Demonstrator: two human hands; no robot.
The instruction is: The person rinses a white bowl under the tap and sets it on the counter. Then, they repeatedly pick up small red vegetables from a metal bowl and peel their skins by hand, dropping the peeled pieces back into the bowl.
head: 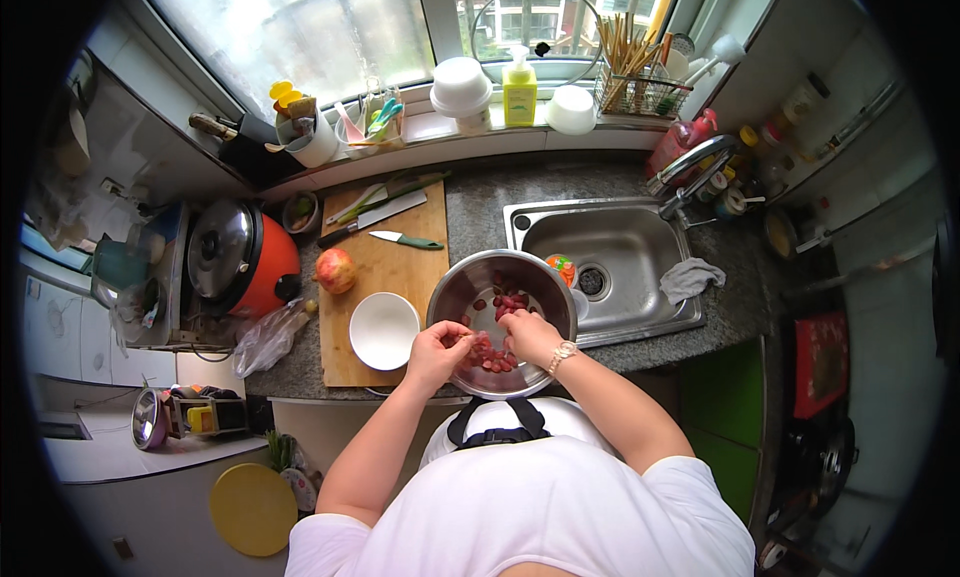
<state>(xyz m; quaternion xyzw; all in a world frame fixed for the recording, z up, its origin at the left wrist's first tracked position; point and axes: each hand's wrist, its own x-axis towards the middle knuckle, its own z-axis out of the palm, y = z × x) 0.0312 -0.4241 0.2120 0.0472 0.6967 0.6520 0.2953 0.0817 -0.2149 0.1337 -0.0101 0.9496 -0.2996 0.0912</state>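
Note:
A large stainless steel bowl (457,284) stands in front of me, partly over the cutting board and the sink's edge. Red grapes (512,303) lie in it, some loose, some in a bunch. My left hand (442,350) is at the bowl's near left side, its thumb and fingertips pinched on a grape stem. Over the bowl's right part, my right hand (531,337) has its fingers down among the grapes; its fingertips are partly hidden, and I cannot tell what they hold. A white bowl (385,331) sits left of the steel bowl on the wooden cutting board (337,352).
A pomegranate (335,271), a cleaver (394,209) and a green-handled paring knife (406,240) lie on the board. An orange rice cooker (262,265) stands at left. At right is the steel sink (630,239) with a grey cloth (691,280) on its rim.

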